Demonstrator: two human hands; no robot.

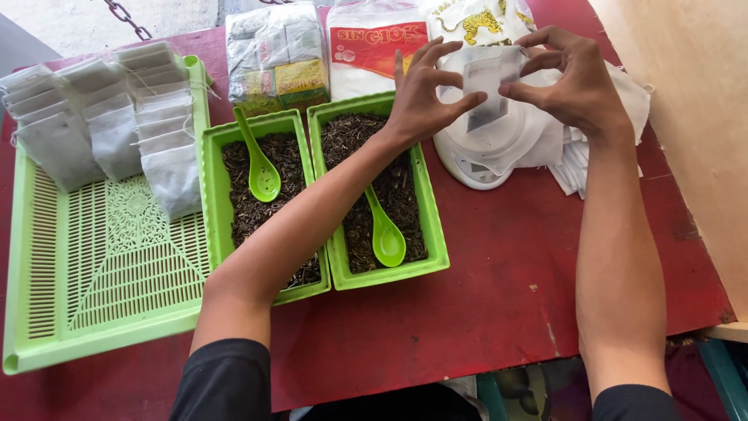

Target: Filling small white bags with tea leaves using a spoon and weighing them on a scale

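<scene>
A small white filter bag, thin and partly see-through with a darker patch low down, hangs upright above the white scale at the far right of the red table. The left hand pinches its left edge with thumb and forefinger, other fingers fanned wide. The right hand pinches the right edge, fingers curled. Just left stand two green trays of dark tea leaves, each with a green spoon.
</scene>
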